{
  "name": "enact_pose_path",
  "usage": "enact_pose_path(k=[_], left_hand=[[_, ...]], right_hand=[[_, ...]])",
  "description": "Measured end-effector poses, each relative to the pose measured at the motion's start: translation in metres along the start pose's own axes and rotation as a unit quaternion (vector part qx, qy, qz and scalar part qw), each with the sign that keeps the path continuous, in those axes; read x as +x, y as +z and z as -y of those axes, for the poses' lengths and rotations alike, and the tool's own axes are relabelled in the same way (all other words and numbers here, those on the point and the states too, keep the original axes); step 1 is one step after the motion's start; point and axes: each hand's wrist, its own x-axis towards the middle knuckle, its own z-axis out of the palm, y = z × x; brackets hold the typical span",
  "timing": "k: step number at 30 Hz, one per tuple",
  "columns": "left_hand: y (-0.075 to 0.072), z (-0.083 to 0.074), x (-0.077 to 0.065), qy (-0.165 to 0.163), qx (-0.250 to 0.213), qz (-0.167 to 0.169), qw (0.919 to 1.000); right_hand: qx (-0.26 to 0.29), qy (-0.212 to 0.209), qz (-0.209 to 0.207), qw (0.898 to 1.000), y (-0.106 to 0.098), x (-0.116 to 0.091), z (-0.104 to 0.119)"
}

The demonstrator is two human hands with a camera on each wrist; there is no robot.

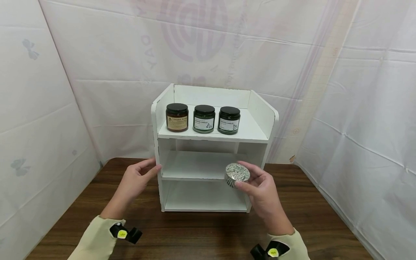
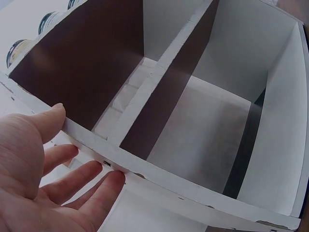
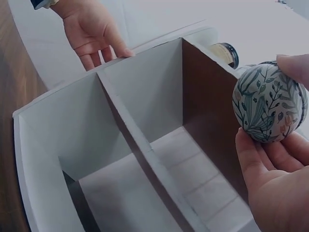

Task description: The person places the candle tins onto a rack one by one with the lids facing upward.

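Note:
My right hand (image 1: 264,189) pinches a small round tin (image 1: 237,172) with a green leaf print between thumb and fingers, in front of the shelf's right side. In the right wrist view the tin (image 3: 270,104) shows leaves and berries on its face. A white wooden shelf unit (image 1: 208,138) stands on the table. At its left side panel, my left hand (image 1: 134,178) touches the front edge with the thumb; the fingers (image 2: 104,195) rest loosely along the outer side. Three dark-lidded candle jars line the top shelf: an amber one (image 1: 177,118) and two green ones, the middle (image 1: 204,120) and right (image 1: 229,121).
Below the top, the unit has a middle shelf (image 1: 198,164) and a bottom shelf (image 1: 204,200). Dark brown wooden table (image 1: 195,234) lies under it. White printed sheets (image 1: 113,72) hang behind and on both sides.

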Motion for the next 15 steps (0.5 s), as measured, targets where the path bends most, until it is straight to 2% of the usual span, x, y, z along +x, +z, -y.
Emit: enact_pose_path(k=[9, 15], left_hand=[[-0.001, -0.001, 0.000, -0.001, 0.000, 0.002, 1.0000], [0.000, 0.001, 0.000, -0.002, 0.003, 0.002, 1.0000]], right_hand=[[-0.033, -0.007, -0.039, 0.999, 0.003, 0.003, 0.015], [-0.034, -0.013, -0.062, 0.997, 0.006, 0.006, 0.022]])
